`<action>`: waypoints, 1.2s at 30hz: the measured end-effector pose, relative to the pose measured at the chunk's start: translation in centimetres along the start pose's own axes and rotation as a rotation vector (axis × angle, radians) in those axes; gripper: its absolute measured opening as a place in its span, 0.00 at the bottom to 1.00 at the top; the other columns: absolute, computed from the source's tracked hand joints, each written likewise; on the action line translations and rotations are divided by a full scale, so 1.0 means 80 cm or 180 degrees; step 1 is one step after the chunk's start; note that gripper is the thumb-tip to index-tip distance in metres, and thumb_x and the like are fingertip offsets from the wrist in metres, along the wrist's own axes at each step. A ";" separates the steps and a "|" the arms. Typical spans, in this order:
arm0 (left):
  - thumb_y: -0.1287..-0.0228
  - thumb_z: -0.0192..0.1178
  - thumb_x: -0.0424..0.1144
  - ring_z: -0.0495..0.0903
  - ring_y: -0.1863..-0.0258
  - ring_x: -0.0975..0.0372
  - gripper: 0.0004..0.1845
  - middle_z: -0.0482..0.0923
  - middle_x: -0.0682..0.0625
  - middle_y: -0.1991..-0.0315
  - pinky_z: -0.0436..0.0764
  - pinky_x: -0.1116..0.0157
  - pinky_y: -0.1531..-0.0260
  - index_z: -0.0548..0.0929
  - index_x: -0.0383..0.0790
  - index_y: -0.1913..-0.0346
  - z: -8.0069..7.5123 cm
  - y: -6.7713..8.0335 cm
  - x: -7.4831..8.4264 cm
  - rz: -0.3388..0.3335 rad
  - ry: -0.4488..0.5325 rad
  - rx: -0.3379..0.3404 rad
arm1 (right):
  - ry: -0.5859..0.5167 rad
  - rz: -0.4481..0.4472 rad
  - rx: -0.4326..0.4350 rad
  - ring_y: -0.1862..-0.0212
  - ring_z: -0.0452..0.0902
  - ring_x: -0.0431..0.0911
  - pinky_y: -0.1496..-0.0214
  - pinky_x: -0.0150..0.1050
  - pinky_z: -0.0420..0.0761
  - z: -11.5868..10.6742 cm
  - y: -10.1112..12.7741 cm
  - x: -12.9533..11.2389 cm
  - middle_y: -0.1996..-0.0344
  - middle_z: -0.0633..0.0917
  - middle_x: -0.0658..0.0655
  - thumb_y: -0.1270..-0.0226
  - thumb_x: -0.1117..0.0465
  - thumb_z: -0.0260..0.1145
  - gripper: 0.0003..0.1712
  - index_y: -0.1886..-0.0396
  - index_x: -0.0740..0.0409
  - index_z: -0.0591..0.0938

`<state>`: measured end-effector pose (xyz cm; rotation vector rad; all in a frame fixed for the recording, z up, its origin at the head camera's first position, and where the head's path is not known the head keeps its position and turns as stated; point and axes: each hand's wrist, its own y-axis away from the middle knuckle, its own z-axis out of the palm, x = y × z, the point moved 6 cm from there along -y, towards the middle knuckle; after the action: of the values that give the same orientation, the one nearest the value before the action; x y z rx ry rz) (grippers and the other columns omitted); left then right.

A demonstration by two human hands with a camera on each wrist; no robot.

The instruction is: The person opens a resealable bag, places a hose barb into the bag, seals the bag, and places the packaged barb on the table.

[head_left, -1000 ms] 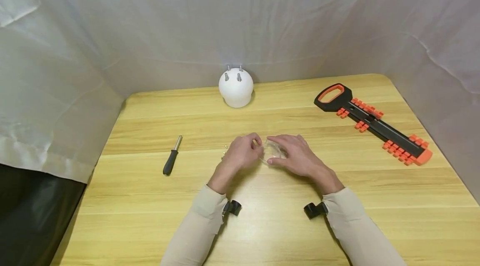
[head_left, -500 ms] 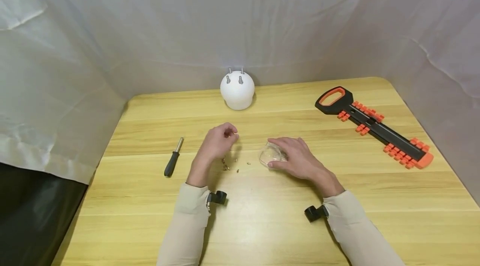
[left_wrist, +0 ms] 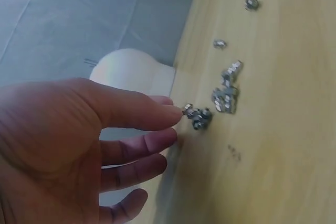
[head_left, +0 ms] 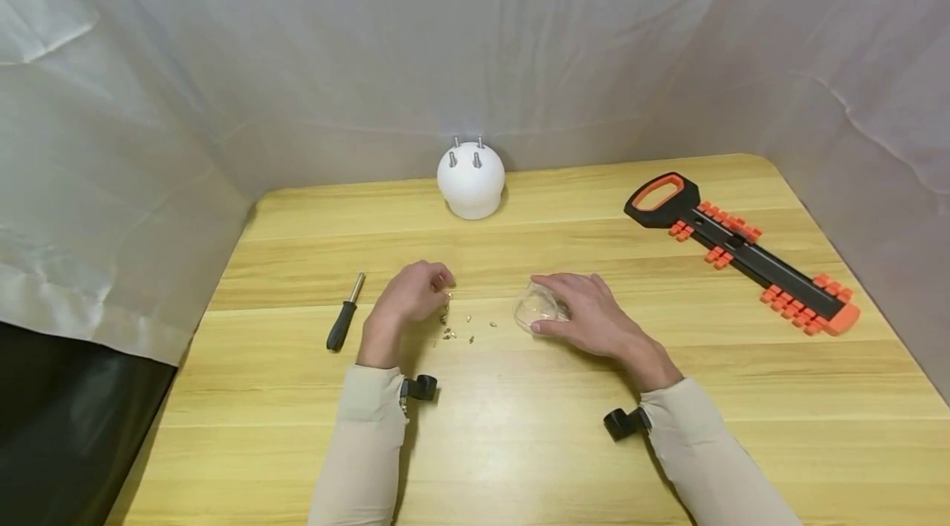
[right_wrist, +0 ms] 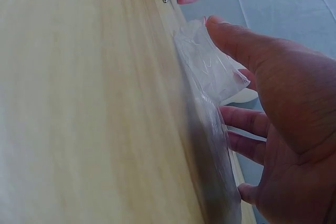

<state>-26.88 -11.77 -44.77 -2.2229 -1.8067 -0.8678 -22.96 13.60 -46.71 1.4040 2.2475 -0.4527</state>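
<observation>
I see my left grip [head_left: 412,293] loosely curled, thumb close to the fingers, right at small metal pieces [left_wrist: 226,99] scattered left of centre on the tabletop [head_left: 519,443]; I can't tell whether it pinches one. My right grip [head_left: 590,313] holds a clear plastic bag [right_wrist: 207,64], right of them.

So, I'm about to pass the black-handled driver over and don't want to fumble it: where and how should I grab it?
Probably by the thick handle, from above, thumb and fingers closing across its long sides. The driver lies flat, handle toward you and slim metal shaft pointing away. The left hand is nearer, so it seems the easier one.
</observation>
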 end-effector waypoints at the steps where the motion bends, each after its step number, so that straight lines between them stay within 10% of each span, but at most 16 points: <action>1: 0.38 0.59 0.34 0.80 0.55 0.56 0.11 0.82 0.48 0.55 0.78 0.56 0.51 0.83 0.45 0.53 0.001 -0.001 -0.001 0.0013 -0.0033 -0.0012 | 0.0000 -0.0004 0.0004 0.31 0.65 0.52 0.28 0.65 0.47 0.000 0.000 0.000 0.34 0.73 0.55 0.41 0.36 0.67 0.41 0.29 0.40 0.67; 26: 0.30 0.56 0.39 0.75 0.59 0.59 0.06 0.79 0.52 0.60 0.74 0.53 0.48 0.83 0.46 0.60 0.014 -0.004 -0.003 0.0045 -0.0337 -0.0045 | 0.0009 0.0035 -0.0077 0.30 0.63 0.53 0.28 0.66 0.45 0.003 0.002 0.002 0.33 0.72 0.56 0.41 0.36 0.67 0.42 0.29 0.42 0.67; 36: 0.28 0.53 0.40 0.77 0.62 0.61 0.06 0.79 0.50 0.61 0.78 0.64 0.58 0.78 0.43 0.56 0.009 -0.005 0.004 0.0326 0.0262 -0.0008 | 0.0026 0.0026 -0.0072 0.30 0.64 0.53 0.28 0.65 0.45 0.002 0.000 0.003 0.33 0.72 0.55 0.41 0.36 0.67 0.42 0.29 0.41 0.67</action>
<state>-27.01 -11.09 -45.29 -2.2243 -1.6412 -0.9271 -23.03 13.71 -47.02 1.4056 2.2457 -0.4184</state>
